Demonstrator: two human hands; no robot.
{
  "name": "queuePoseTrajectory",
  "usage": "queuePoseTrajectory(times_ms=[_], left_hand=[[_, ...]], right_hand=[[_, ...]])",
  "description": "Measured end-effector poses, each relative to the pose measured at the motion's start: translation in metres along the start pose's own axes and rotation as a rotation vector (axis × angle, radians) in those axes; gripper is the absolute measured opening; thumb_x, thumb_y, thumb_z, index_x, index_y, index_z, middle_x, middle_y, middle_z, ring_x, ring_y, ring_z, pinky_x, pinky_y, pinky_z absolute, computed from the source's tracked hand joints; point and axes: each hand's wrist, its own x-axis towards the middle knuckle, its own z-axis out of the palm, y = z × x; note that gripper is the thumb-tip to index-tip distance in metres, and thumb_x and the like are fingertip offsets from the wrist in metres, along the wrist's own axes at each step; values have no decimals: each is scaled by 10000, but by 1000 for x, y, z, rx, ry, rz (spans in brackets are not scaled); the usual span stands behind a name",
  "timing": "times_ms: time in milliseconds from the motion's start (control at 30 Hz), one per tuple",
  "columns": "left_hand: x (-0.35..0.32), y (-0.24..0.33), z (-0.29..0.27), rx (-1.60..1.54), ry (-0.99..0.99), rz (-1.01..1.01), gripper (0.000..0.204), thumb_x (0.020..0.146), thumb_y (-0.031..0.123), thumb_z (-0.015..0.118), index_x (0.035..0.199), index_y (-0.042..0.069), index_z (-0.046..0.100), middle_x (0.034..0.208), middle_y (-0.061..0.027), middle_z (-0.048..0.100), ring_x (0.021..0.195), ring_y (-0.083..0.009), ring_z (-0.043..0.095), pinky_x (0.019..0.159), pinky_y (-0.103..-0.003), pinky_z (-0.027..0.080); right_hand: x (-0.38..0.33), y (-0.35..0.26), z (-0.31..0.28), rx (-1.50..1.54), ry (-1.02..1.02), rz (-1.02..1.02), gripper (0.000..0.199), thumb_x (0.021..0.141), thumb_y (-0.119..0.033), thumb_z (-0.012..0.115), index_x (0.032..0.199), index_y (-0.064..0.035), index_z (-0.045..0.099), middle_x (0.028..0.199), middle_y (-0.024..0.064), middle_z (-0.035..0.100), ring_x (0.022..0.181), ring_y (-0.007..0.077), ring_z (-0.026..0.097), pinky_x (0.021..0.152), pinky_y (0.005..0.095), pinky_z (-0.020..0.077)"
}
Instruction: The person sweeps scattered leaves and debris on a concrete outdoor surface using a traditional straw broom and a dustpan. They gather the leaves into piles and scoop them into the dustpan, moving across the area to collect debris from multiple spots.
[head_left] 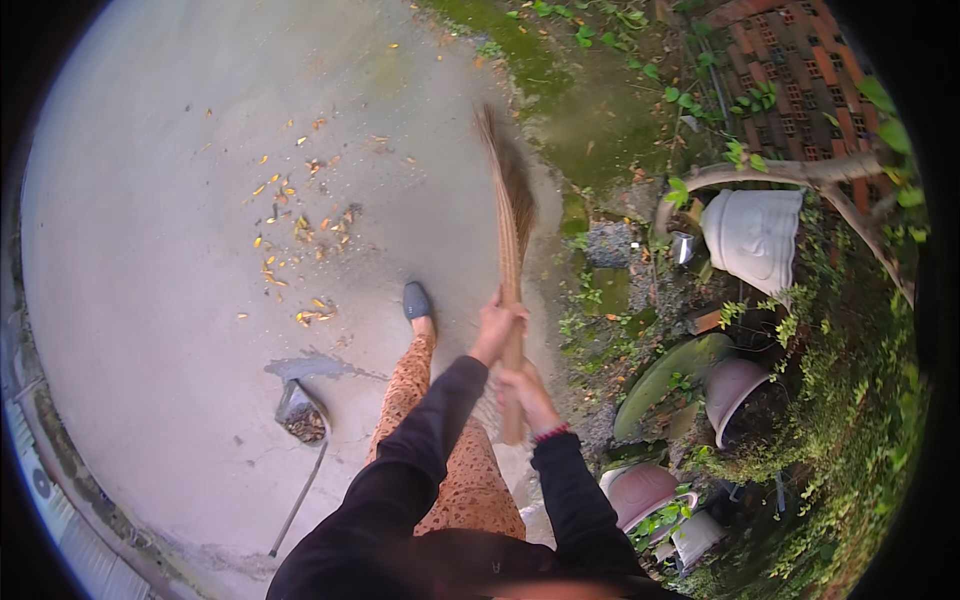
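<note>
A long bundle broom of thin brown twigs (508,215) stretches away from me, its bristles fanned out near the mossy edge of the concrete. My left hand (497,328) is wrapped round the upper part of its bound stem. Closer to my body, my right hand (529,398), with a red bracelet at the wrist, grips the thick butt end. Left of the broom, yellow and brown fallen leaves (305,230) lie scattered in a loose patch on the ground. A long-handled dustpan (301,412) with dark debris in it rests at the lower left, apart from both hands.
Grey concrete (150,250) spreads to the left. Along the right stand a white planter (755,235), pinkish pots (640,494), a round mossy slab (665,385), a bent branch (745,172) and stacked bricks (800,75). My foot in a dark shoe (416,300) is beside the broom.
</note>
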Motion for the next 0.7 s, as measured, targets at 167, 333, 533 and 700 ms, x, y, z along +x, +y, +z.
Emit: queuePoseTrajectory(times_ms=[167,333,533,700], left_hand=[[-5,23,72,74,17,78,854,733,-36,576,1469,6,145,680,-100,566,515,-169,548,430,-307,470],[114,103,67,-28,-272,-83,736,754,0,621,1398,6,265,724,-91,560,573,-178,565,484,-302,506],[111,162,-46,-44,-26,-25,559,776,4,564,1303,42,380,736,-76,533,585,-168,570,498,-295,522],[71,160,11,172,258,200,817,743,-28,556,1469,62,193,767,-83,556,533,-168,551,442,-301,476]], right_hand=[[-37,-51,-32,-45,32,22,415,744,-64,568,1124,4,415,609,32,480,413,126,493,358,253,417],[89,-114,11,6,153,-46,208,829,-139,571,985,-50,466,693,25,526,524,128,537,458,281,488],[127,-114,101,-76,-105,28,248,764,-80,575,966,20,473,652,71,528,453,162,530,415,306,462],[72,-144,58,-16,-176,35,305,740,-55,554,1013,-25,420,635,62,498,415,149,502,376,284,428]])
